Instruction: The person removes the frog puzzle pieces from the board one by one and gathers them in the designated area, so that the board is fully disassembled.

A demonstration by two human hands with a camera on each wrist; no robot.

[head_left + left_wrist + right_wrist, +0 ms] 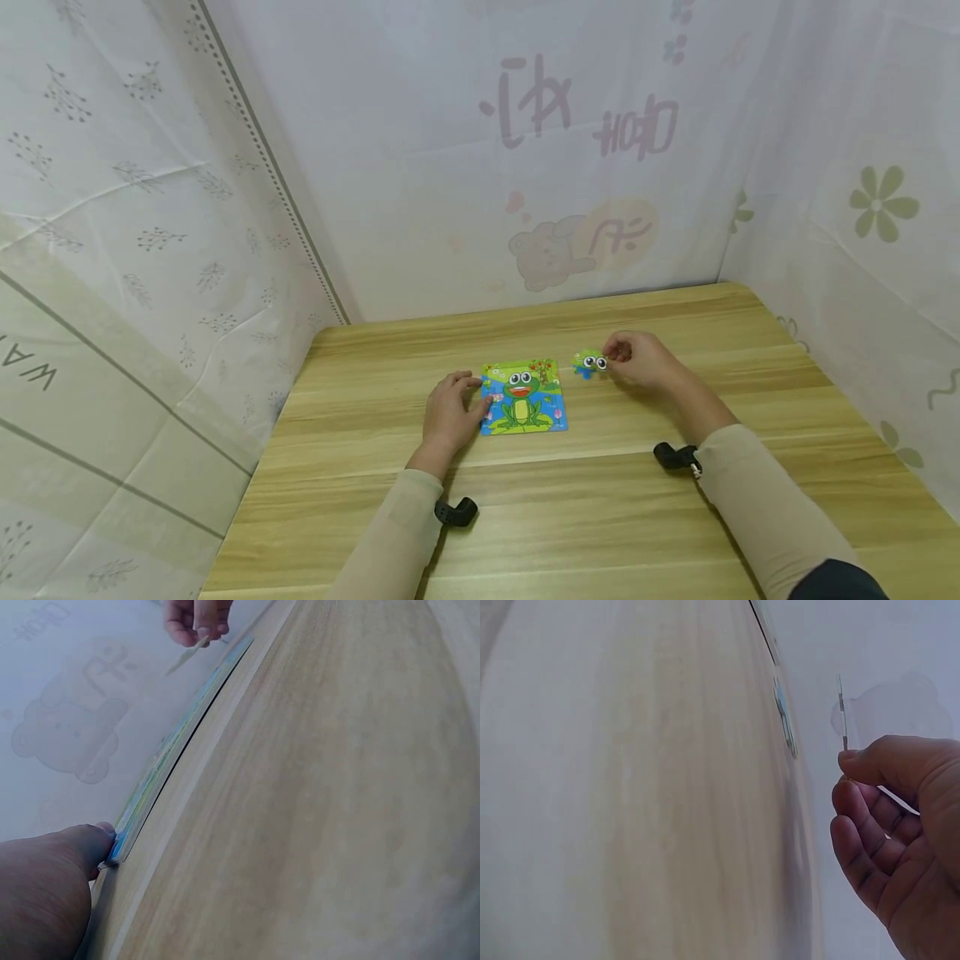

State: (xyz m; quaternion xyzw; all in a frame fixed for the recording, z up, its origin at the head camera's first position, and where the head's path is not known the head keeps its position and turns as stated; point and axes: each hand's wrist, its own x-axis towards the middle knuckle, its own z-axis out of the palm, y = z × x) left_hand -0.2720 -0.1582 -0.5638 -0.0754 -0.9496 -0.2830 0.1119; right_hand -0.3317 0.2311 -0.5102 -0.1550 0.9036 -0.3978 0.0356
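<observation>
A square frog jigsaw puzzle (522,397) lies on the table, with a green frog printed on blue and green. My left hand (452,410) holds it by its left edge, and the left wrist view has the thumb (94,844) at the board's corner. To the right of the board, my right hand (637,360) pinches a thin puzzle piece (592,362) with frog eyes on it. That piece (843,712) appears edge-on between thumb and fingertip in the right wrist view, raised above the table. A bluish puzzle piece (784,716) lies flat below it.
The wood-grain table (555,517) reaches back to a pale printed curtain (450,167). More curtain hangs along the left and right sides. Black wrist cameras (456,512) sit on both sleeves.
</observation>
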